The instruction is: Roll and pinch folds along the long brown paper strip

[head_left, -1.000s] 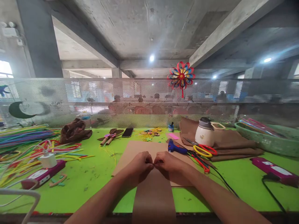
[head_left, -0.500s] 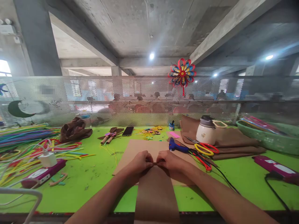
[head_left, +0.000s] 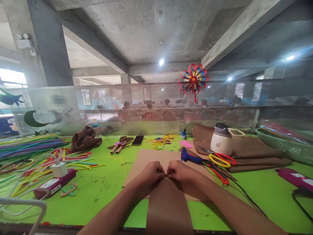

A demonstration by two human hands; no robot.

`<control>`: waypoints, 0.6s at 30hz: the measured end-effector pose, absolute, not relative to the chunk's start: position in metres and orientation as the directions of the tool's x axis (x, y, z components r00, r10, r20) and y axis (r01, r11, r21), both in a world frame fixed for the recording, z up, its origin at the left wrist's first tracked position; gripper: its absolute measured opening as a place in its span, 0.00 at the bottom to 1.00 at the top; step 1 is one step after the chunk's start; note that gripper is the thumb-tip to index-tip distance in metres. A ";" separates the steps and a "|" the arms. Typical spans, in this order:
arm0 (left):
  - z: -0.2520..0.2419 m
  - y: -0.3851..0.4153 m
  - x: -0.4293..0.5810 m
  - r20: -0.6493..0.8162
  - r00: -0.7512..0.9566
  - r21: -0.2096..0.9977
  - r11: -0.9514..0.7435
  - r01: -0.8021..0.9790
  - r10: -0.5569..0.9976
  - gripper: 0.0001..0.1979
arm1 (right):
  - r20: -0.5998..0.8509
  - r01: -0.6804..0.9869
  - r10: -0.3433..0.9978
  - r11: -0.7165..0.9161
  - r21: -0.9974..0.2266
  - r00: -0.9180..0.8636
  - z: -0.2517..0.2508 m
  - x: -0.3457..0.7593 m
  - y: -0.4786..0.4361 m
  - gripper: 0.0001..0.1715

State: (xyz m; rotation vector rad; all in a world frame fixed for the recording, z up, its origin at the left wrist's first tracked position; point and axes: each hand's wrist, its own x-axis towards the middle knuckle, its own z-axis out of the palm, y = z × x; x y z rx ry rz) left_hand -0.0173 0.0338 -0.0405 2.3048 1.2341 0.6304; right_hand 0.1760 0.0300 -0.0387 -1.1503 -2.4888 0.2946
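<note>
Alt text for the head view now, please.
Left hand and right hand pinch the far end of a brown strip over a tan sheet on a green table. A glue gun lies to the right, a phone beyond the sheet.

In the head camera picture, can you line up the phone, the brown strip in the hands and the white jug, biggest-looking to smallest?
1. Brown strip, nearest the camera, so it looks extra big
2. White jug
3. Phone

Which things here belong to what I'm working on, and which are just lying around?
In use, it seems:
- brown strip, pinched by left hand and right hand
- tan sheet beneath

Probably just lying about:
- phone
- white jug
- green basket
</note>
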 end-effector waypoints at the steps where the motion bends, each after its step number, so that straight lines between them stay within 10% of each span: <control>1: -0.041 0.034 -0.018 0.198 0.502 0.570 -0.516 0.639 0.842 0.08 | 0.254 0.686 0.765 0.643 -0.340 -0.592 -0.039 0.174 0.031 0.10; 18: -0.033 0.028 -0.017 0.210 0.643 0.331 -0.672 0.662 0.737 0.09 | 0.292 0.678 0.691 0.717 -0.161 -0.661 -0.046 0.174 0.030 0.09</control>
